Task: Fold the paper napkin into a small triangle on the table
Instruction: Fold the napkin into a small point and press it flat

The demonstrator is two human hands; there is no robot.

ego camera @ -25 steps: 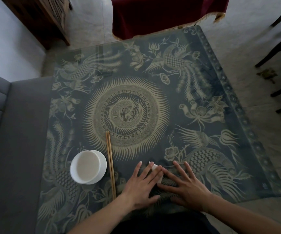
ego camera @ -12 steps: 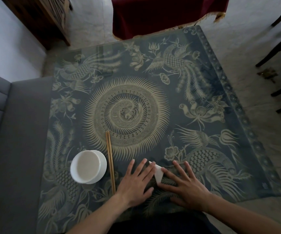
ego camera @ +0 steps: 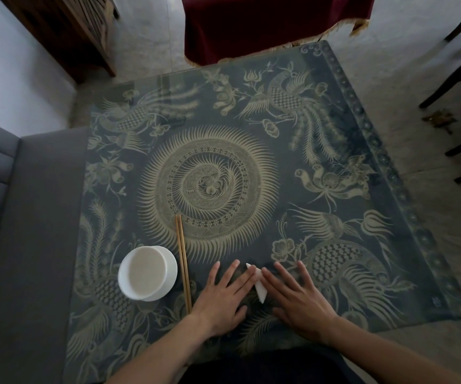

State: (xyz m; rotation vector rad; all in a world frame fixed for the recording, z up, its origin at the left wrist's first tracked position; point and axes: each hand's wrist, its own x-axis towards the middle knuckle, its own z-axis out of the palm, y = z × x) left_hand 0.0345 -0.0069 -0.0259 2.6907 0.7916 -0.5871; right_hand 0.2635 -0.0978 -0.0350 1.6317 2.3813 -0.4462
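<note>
Your left hand (ego camera: 223,296) and right hand (ego camera: 300,296) lie flat with fingers spread, gripping nothing, either side of the white folded napkin (ego camera: 257,284) on the patterned table (ego camera: 320,151), right of the chopsticks (ego camera: 183,263) and white bowl (ego camera: 147,273).

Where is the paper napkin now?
In the head view, the napkin lies near the table's front edge, between the left hand and right hand.

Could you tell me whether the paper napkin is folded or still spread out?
Folded: only a small white pointed sliver of the napkin shows on the table between the flat left hand and right hand.
</note>
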